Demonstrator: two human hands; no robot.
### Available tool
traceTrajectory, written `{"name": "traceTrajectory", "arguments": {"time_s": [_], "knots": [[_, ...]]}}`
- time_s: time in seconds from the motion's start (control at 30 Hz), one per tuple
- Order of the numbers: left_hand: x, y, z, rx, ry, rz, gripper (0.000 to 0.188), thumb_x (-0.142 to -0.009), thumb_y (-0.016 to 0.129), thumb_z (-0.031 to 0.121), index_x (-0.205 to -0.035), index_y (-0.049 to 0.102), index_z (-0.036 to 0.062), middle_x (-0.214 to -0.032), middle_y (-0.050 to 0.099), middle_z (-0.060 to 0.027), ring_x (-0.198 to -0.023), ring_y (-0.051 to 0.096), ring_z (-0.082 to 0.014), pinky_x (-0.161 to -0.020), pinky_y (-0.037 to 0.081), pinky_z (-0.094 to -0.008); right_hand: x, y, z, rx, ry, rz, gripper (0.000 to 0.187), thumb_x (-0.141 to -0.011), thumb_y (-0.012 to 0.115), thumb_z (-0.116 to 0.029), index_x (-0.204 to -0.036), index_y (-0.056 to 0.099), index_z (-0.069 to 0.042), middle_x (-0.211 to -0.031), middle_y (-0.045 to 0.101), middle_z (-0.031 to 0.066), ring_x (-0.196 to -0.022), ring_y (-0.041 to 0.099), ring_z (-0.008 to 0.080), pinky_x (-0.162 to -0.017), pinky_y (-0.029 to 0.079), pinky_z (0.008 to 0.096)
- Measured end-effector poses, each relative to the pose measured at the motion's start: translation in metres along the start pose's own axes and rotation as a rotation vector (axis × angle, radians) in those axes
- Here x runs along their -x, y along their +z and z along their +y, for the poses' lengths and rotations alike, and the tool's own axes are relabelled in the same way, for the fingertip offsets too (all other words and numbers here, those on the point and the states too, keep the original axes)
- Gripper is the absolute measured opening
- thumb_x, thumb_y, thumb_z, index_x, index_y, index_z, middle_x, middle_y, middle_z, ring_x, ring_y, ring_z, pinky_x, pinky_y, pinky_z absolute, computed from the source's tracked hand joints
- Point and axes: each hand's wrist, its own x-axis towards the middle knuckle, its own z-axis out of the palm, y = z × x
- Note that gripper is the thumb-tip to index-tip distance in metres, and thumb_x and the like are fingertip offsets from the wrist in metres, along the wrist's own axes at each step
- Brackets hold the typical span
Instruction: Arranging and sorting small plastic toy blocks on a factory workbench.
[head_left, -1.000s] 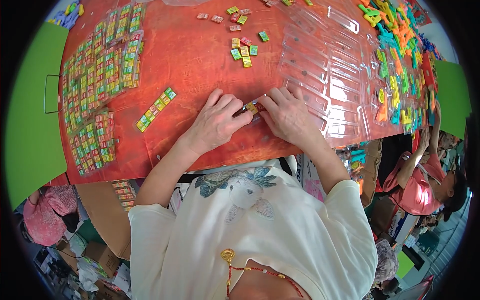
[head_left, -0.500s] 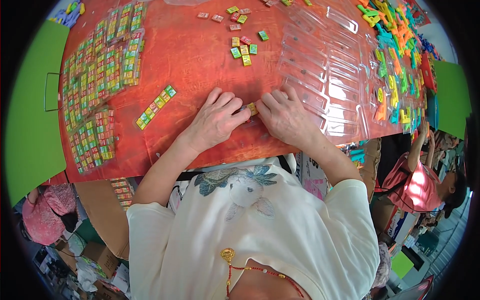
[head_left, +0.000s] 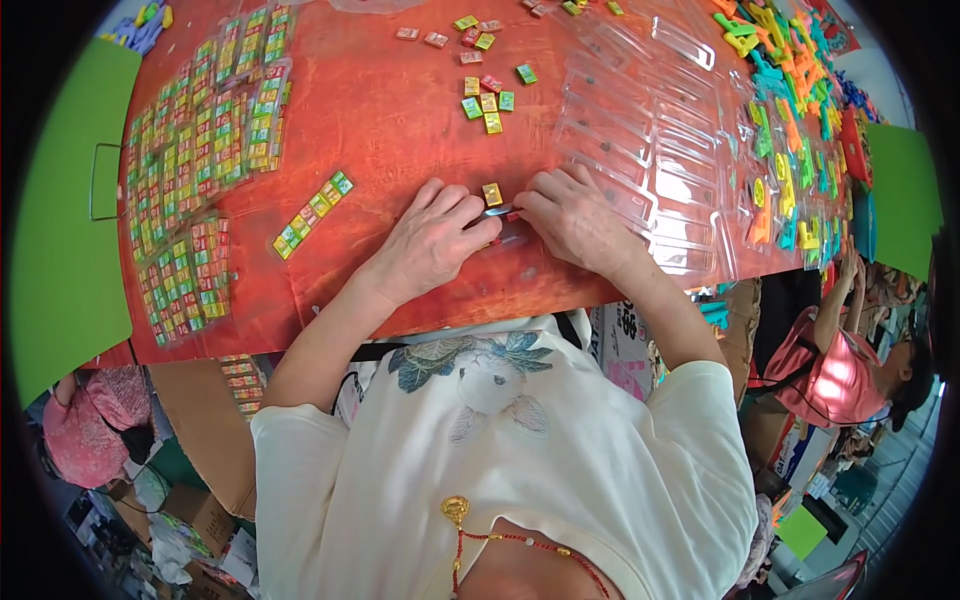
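Observation:
My left hand [head_left: 430,240] and my right hand [head_left: 572,222] meet low over the red table, both closed with curled fingers. Between their fingertips shows a small shiny pale piece [head_left: 497,211], with a bit of red beside the right fingers; most of it is hidden. Just beyond the fingertips lies a small yellow box [head_left: 492,194], apart from both hands. To the left a strip of small green and yellow boxes [head_left: 313,214] lies slanted. Farther off is a loose group of small red, yellow and green boxes [head_left: 489,101].
Many filled packs of small boxes [head_left: 200,140] cover the table's left side. Clear plastic trays [head_left: 640,150] overlap on the right, with colourful toy pieces [head_left: 790,150] beyond them. A green board [head_left: 70,210] stands at the left edge. A person in pink [head_left: 835,370] is at the right.
The small yellow box has left my right fingertips and now lies just beyond them. The shiny piece between my hands is now more visible. My hands have barely shifted.

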Motion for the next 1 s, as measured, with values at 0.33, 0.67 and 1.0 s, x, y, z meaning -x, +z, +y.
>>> {"name": "traceTrajectory", "arguments": {"time_s": [0.33,0.67,1.0], "knots": [[0.000,-0.001,0.000,0.006,0.005,0.005,0.024,-0.077,0.065,0.003,-0.101,0.063,0.0065,-0.093,0.053,-0.0082,-0.095,0.053,-0.0275,-0.092,0.043,-0.0432,-0.002,0.003,-0.006,0.052,0.009,0.137,0.015,-0.083,0.072,-0.018,-0.092,0.063,-0.010,-0.088,0.055,0.0050,-0.088,0.058,0.0227,-0.087,0.040,0.0392],[-0.017,0.004,0.011,-0.169,0.045,-0.039,0.015,-0.079,0.061,0.005,-0.093,0.062,0.0080,-0.095,0.054,-0.0076,-0.095,0.052,-0.0243,-0.095,0.039,-0.0452,0.007,0.015,-0.045,0.171,0.318,0.225,0.012,-0.084,0.068,-0.020,-0.085,0.063,-0.010,-0.087,0.053,0.0072,-0.088,0.056,0.0245,-0.085,0.037,0.0403],[-0.006,0.009,0.016,-0.245,0.017,0.035,0.018,-0.079,0.063,0.013,-0.096,0.066,0.0066,-0.095,0.058,-0.0084,-0.096,0.054,-0.0244,-0.100,0.037,-0.0515,0.012,0.022,-0.032,0.011,0.474,0.344,0.009,-0.084,0.069,-0.017,-0.083,0.064,-0.009,-0.085,0.054,0.0078,-0.084,0.055,0.0257,-0.081,0.035,0.0410]]}}
